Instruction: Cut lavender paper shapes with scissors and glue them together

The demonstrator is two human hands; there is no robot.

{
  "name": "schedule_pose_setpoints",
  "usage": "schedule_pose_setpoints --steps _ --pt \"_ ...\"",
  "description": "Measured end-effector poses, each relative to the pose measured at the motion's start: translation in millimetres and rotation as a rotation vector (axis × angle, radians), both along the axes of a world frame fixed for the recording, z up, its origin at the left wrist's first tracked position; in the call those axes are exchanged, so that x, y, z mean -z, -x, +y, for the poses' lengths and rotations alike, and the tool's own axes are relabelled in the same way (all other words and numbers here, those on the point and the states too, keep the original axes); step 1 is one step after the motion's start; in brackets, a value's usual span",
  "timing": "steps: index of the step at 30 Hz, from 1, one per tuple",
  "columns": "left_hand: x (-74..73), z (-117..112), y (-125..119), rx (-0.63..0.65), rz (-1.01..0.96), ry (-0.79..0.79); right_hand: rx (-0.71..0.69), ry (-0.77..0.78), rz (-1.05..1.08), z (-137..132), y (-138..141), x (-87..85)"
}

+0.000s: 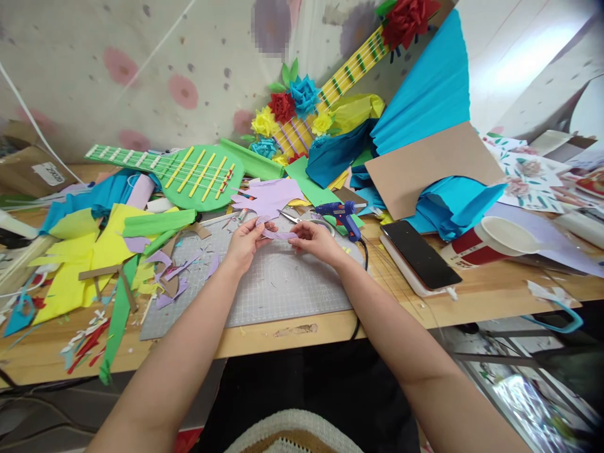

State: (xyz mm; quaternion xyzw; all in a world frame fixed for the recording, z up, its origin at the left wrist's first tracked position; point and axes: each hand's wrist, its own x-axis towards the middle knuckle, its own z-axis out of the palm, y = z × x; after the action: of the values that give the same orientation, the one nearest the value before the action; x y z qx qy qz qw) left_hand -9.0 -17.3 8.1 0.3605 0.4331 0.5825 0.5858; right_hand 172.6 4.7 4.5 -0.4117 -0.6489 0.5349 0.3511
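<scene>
A narrow strip of lilac paper (282, 236) is stretched between my two hands above the grey cutting mat (283, 289). My left hand (249, 242) pinches its left end, where the paper curls upward. The fingers of my right hand (315, 242) are closed on the other end. Just beyond them lies a larger piece of lilac paper (271, 196) with an uneven edge. A pair of scissors (289, 217) rests behind my right hand, its handles partly hidden. Beside it stands a blue glue gun (343, 214) with a black cord.
A green paper instrument (202, 179) and a yellow flower-covered one (349, 75) are at the back. Paper scraps (174, 277) cover the left side. On the right are a phone (419, 255), a paper cup (491, 242), cardboard (425, 167) and blue crepe paper (453, 204).
</scene>
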Motion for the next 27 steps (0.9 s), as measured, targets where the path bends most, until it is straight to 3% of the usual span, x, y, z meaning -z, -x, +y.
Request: schedule_pose_setpoints --steps 9,16,19,22,25,27 --pt "0.1 -1.3 -1.1 0.056 0.014 -0.005 0.01 0.158 0.068 3.3 -3.1 0.4" --pt "-3.5 -3.6 -2.0 0.068 -0.02 0.004 0.012 0.124 0.065 4.5 -3.4 2.8" --pt "-6.5 -4.8 1.0 0.113 -0.072 -0.05 0.095 -0.072 0.005 7.4 -6.2 4.9" --pt "-9.2 -5.0 4.8 0.147 -0.155 -0.044 0.185 -0.413 -0.123 7.7 -10.7 4.0" --pt "-12.0 -5.8 4.8 0.197 -0.147 0.147 0.186 -0.719 -0.223 3.5 -13.0 -1.7" --pt "-13.6 -7.3 2.5 0.29 -0.068 0.254 0.165 -0.839 -0.277 0.0 -12.4 -6.4"
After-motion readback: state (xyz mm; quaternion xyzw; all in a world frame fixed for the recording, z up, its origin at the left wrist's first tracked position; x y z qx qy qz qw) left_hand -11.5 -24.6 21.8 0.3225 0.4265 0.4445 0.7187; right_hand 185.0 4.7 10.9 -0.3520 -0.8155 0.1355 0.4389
